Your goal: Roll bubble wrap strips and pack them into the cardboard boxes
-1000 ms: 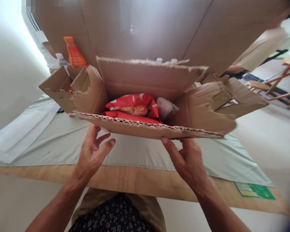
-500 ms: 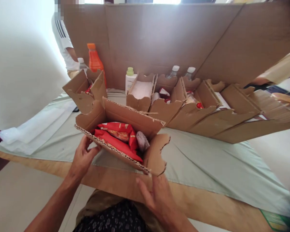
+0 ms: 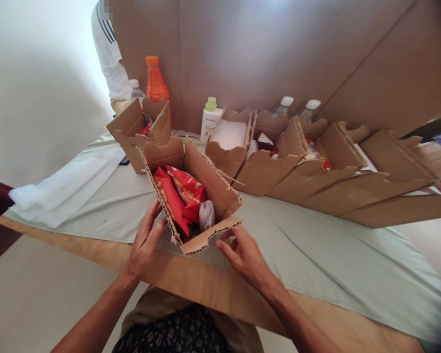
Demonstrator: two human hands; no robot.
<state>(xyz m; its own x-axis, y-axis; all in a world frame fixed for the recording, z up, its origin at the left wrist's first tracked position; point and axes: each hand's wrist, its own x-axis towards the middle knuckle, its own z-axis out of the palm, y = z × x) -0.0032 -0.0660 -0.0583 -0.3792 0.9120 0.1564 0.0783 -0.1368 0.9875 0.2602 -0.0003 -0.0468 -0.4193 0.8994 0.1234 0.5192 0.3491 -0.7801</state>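
Note:
An open-topped cardboard box (image 3: 213, 176) stands at an angle on the cloth in front of me. Inside it lie red snack packets (image 3: 174, 196), and a greyish-purple wrapped bundle (image 3: 207, 215) sits at the near end. My left hand (image 3: 146, 242) holds the box's left side, thumb towards me and fingertips partly hidden behind the wall. At the near right corner, my right hand (image 3: 242, 250) holds the box with curled fingers, some of them behind the cardboard. The box is between both hands.
Several similar cardboard boxes (image 3: 268, 171) line the right, and another box (image 3: 132, 142) stands at the left. Behind are an orange bottle (image 3: 157, 86) and a white bottle (image 3: 210, 122). Clear plastic wrap (image 3: 69, 181) lies left. A person in a white sleeve (image 3: 112, 59) stands beyond the cardboard panel (image 3: 235, 54).
The box has turned, its near end swinging left and towards me. My right hand has moved from under the near corner up along the right side; my left hand stays on the left wall.

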